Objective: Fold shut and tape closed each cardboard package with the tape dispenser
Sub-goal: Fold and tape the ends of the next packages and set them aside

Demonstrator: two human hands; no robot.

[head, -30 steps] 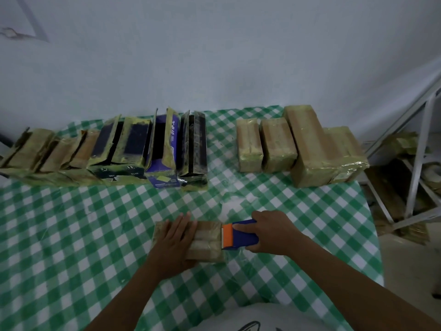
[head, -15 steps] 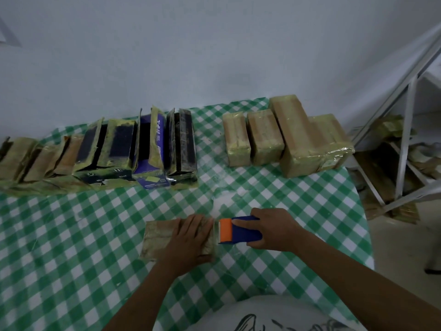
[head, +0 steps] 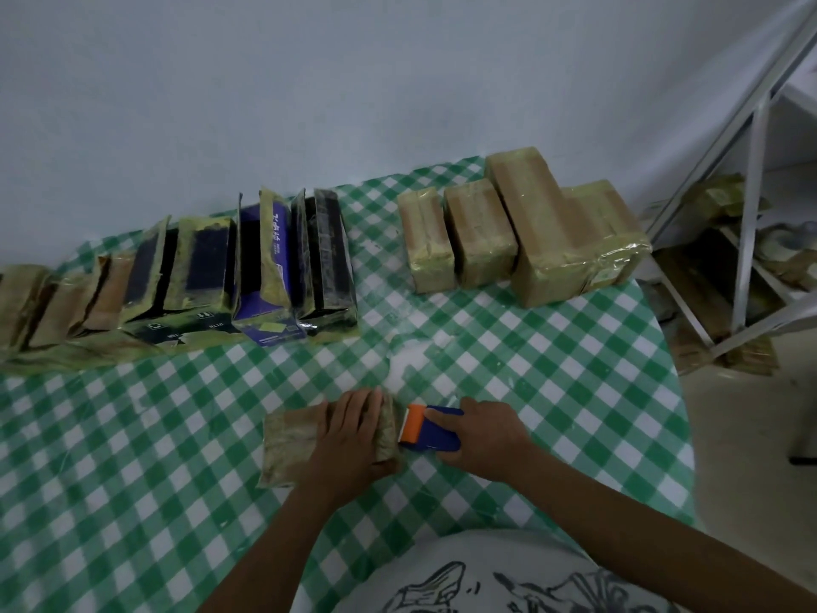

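My count on the table [head: 530,369]
Four taped packages [head: 479,232], one package [head: 287,440] nearest me, one tape dispenser [head: 435,429], roughly seven open packages [head: 199,272].

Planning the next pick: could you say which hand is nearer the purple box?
Left. The left hand is in front of the purple box; the right hand is farther right.

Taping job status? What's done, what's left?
Done, by the look of it: four taped packages lined up at the back right. In hand: the left hand presses flat on one package in front, while the right hand holds the tape dispenser against its right end. Left: the row of open packages at the back left, flaps standing up; exact count is hard to tell.
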